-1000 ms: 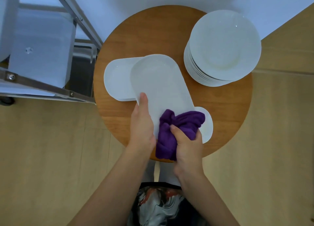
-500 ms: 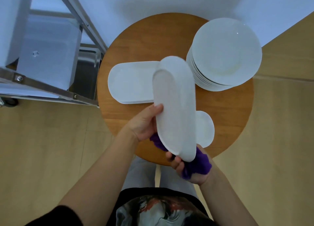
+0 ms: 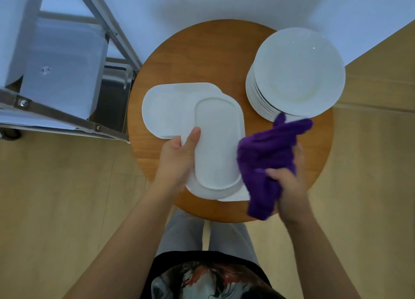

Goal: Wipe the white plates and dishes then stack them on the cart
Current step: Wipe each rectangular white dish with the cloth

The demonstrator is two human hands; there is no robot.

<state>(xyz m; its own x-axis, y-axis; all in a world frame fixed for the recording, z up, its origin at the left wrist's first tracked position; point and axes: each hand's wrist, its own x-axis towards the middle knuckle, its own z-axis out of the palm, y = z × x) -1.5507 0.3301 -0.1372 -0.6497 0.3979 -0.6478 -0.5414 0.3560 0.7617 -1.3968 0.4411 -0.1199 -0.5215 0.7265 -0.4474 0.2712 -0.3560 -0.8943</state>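
My left hand (image 3: 179,155) grips the left edge of a white oblong dish (image 3: 217,141), which is turned underside up above the round wooden table (image 3: 202,51). My right hand (image 3: 289,182) holds a purple cloth (image 3: 267,159) against the dish's right edge. Beneath the held dish lies another white oblong dish (image 3: 170,110). A sliver of one more white dish (image 3: 235,196) shows under the cloth. A stack of round white plates (image 3: 296,74) stands at the table's back right. The metal cart (image 3: 58,74) is on the left.
The cart's steel frame bars (image 3: 112,36) run close to the table's left rim. A white wall is behind the table. Wooden floor (image 3: 56,197) surrounds the table, and my legs are right below its near edge.
The dish has been flipped from face up, through standing on edge, to underside up. My right hand with the cloth moved from under the dish's near end to its right side.
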